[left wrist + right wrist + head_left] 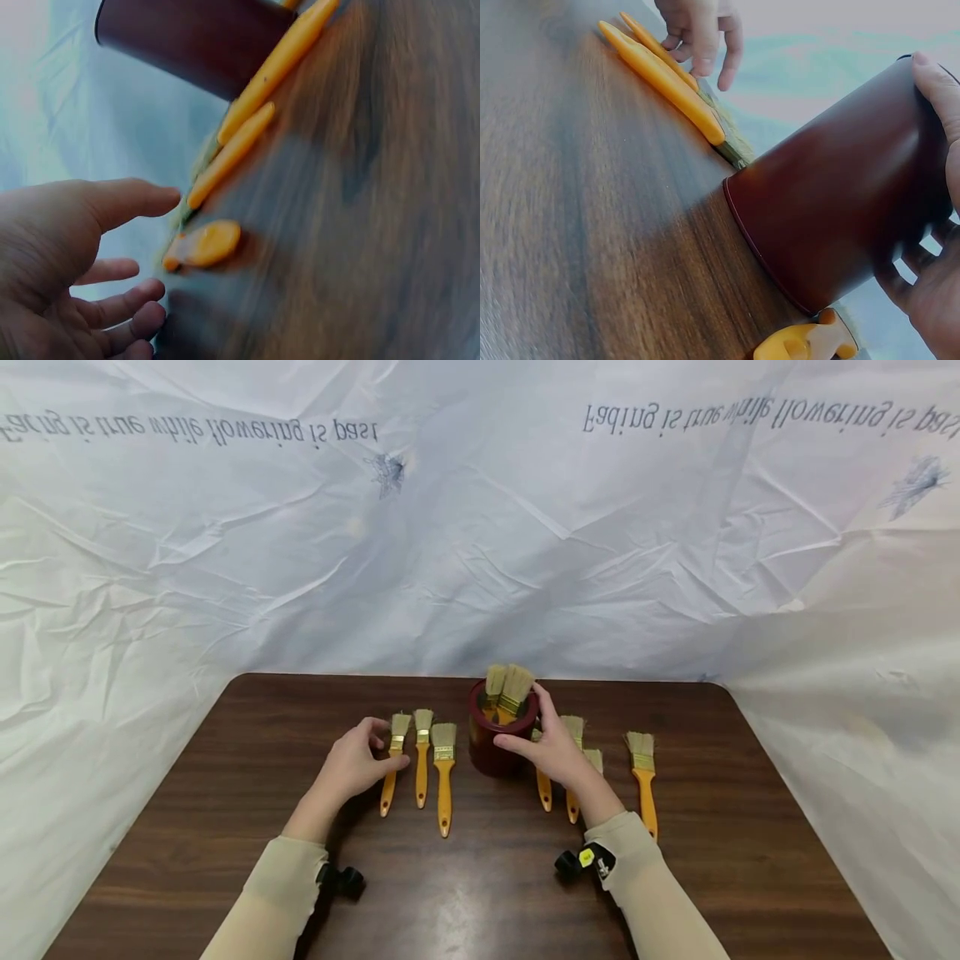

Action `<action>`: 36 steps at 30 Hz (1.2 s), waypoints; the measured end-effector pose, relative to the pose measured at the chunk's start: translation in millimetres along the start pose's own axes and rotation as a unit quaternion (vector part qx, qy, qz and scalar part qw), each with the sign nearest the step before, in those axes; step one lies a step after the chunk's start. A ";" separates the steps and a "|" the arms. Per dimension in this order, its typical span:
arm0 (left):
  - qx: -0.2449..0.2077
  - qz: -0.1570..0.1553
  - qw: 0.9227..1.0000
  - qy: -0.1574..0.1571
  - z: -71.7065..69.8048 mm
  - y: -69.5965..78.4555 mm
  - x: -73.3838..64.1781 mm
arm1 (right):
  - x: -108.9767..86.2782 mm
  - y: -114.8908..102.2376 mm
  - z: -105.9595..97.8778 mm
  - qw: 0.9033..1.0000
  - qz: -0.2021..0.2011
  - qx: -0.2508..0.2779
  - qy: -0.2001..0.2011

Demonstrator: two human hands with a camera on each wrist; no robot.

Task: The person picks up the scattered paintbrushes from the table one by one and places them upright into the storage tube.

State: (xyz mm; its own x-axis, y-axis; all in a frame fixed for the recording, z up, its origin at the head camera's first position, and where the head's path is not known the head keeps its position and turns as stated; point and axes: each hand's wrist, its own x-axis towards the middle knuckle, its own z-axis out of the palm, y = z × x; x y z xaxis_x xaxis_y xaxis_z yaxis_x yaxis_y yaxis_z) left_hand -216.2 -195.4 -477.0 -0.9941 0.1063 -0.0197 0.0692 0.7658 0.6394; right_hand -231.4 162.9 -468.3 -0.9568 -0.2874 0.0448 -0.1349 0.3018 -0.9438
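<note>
My left hand hovers over the leftmost paintbrush, thumb and fingers spread on either side of it. In the left wrist view a gap shows between the hand and that brush's orange handle. My right hand grips a dark red cylindrical pot, the thumb near its rim and the fingers round its side. Bristle-up in the pot stand two paintbrushes. The pot rests on the table in the right wrist view.
Right of the left hand lie two more paintbrushes, a narrow one and a wider one. Several brushes lie partly hidden under the right hand and wrist. Another brush lies farther right. White printed sheeting hangs behind the wooden table.
</note>
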 end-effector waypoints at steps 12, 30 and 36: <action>0.045 -0.039 0.998 0.011 -7.9 -5.9 -0.7 | -0.5 -1.8 -1.9 1.000 -0.004 -0.010 0.001; 0.012 -0.016 0.999 0.047 -9.9 -10.7 1.5 | 0.1 1.2 0.4 1.000 -0.024 -0.009 -0.001; -0.071 0.007 0.993 0.091 -12.0 -7.7 4.5 | 0.9 2.0 -0.1 1.000 -0.028 -0.007 -0.001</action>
State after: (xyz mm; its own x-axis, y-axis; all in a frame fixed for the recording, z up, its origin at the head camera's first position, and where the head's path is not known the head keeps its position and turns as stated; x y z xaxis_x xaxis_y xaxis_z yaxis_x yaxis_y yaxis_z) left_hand -222.2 -208.4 -472.9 -0.9927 -0.0095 0.1206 0.0837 0.6662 0.7411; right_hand -232.6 163.4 -470.1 -0.9470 -0.3062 0.0968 -0.1921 0.2985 -0.9349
